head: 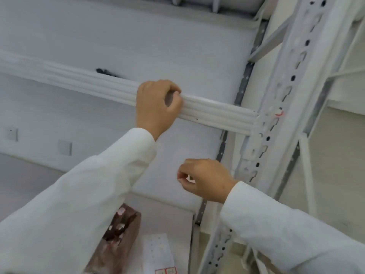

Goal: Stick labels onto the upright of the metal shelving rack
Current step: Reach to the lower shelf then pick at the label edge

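Observation:
The white metal upright of the rack runs up the right side, with rows of slots and holes. A small label with a red mark sits on it near the beam joint. My left hand is curled over the white horizontal beam, left of the upright. Lower down, my right hand is closed, pinching a small white label between thumb and fingers, to the left of the upright and apart from it. A label sheet with red-edged labels lies on the shelf below.
A brown box with scraps of backing paper stands beside the sheet on the lower shelf. Another shelf board spans above the beam. White diagonal braces cross the rack's side to the right. Wall switches show at left.

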Motion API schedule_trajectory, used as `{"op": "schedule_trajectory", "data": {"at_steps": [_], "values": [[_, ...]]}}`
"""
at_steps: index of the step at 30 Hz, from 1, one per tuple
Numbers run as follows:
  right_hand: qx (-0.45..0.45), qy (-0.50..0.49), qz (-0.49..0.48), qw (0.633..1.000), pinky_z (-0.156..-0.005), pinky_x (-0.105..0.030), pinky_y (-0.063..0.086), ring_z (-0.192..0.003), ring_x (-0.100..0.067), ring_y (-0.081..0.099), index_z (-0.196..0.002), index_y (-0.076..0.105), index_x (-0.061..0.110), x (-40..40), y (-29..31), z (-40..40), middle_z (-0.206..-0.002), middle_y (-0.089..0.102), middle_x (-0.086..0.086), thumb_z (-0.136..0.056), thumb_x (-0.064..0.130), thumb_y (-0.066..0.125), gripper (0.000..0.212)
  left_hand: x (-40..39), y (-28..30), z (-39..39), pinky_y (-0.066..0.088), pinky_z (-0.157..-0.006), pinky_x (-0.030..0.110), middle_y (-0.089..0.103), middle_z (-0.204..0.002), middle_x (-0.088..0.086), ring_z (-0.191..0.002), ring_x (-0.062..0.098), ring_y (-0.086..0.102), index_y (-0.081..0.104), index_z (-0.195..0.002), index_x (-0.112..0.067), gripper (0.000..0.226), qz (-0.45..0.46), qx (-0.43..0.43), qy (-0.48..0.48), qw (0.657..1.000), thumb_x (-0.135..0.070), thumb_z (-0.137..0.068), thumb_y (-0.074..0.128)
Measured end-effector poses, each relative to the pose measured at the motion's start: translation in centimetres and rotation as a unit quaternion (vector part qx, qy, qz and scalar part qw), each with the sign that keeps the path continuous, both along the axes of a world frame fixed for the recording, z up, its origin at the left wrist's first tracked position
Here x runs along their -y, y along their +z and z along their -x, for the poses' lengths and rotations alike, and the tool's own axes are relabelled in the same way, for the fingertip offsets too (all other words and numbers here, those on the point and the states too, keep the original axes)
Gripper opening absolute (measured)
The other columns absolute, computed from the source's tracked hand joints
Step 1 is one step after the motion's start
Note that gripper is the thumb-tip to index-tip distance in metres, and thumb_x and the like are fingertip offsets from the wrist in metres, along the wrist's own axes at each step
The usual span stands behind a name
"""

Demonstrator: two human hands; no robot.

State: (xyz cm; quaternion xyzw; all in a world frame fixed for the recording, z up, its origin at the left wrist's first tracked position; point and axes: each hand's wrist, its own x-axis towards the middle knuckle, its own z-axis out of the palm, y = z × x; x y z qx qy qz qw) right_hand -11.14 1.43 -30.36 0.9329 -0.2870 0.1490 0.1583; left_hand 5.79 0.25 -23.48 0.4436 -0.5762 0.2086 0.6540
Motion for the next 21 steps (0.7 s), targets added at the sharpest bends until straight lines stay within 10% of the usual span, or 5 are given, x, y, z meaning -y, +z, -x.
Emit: {"op": "schedule_trajectory", "data": {"at_steps": [9,21], "values": [[0.447,0.009,0.157,0.881,-0.058,-0.015,0.047,-0.069,-0.010,0.056,-0.098,0.066,0.021,-1.3,7.0,11.9,-0.084,0.049,0.017,-0.083,0.018,0.063,0.015,-0.7,5.4,13.0,0.048,-0.091,0.031,0.070,-0.104,-0.011,-0.099,0.012,0.064,0.068,-0.103,-0.031,0.031,-0.224,0.043,-0.240,0.944,-0.042,-0.082,0.048],[0.436,-0.074,0.211,0.871,-0.075,-0.028,0.049,-0.091,-0.012,0.056,-0.110,0.063,0.020,0.9,7.2,13.0,-0.098,0.057,0.007,-0.086,0.019,0.063,0.024,-0.3,5.0,13.3,0.035,-0.078,0.024,0.068,-0.113,-0.016,-0.108,0.008,0.059,0.064,-0.113,-0.038,0.030,-0.244,0.084,-0.149,0.955,-0.039,-0.089,0.046]]}}
